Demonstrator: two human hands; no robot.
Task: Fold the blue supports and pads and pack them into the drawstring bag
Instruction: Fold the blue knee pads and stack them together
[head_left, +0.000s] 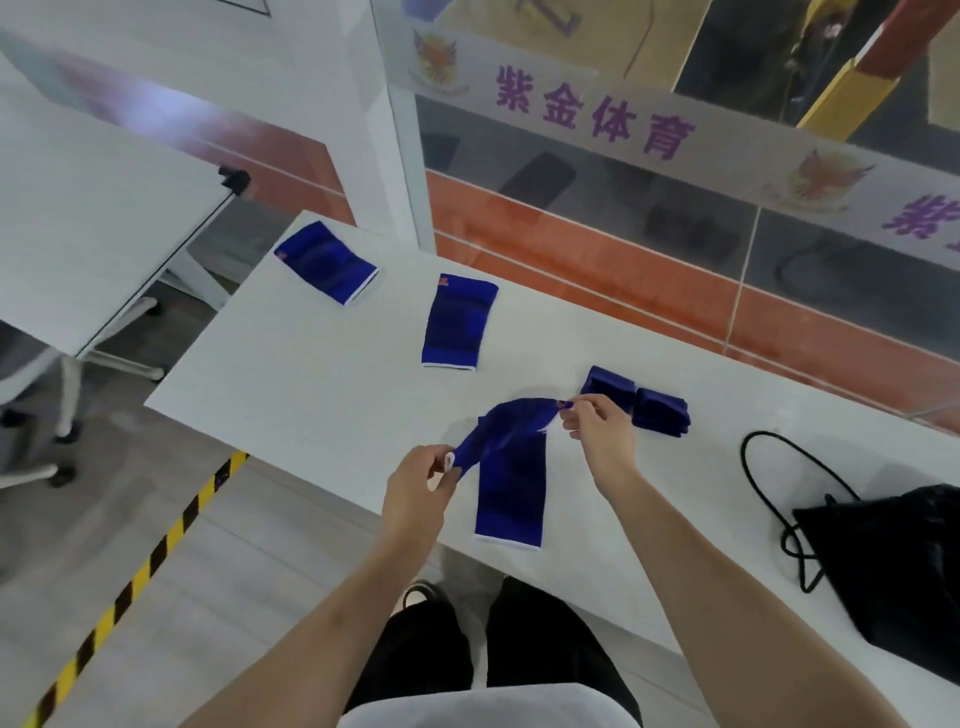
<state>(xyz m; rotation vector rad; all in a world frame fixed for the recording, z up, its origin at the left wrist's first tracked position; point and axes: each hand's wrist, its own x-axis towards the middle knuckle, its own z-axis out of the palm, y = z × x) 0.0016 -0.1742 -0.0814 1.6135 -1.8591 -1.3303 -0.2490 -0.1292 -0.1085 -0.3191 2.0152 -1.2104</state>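
A long blue support hangs bent over the white table, its lower half lying flat with a white-edged end near the front edge. My left hand pinches its left white-trimmed end, and my right hand pinches the top end. Two folded blue supports lie side by side just behind my right hand. A flat blue pad lies mid-table and another blue pad sits at the far left corner. The black drawstring bag lies at the right, its cord looped toward me.
A glass wall with purple lettering runs behind the table. A second white table on wheeled legs stands to the left. Yellow-black floor tape runs diagonally at the lower left. My legs in black trousers stand at the table's front edge.
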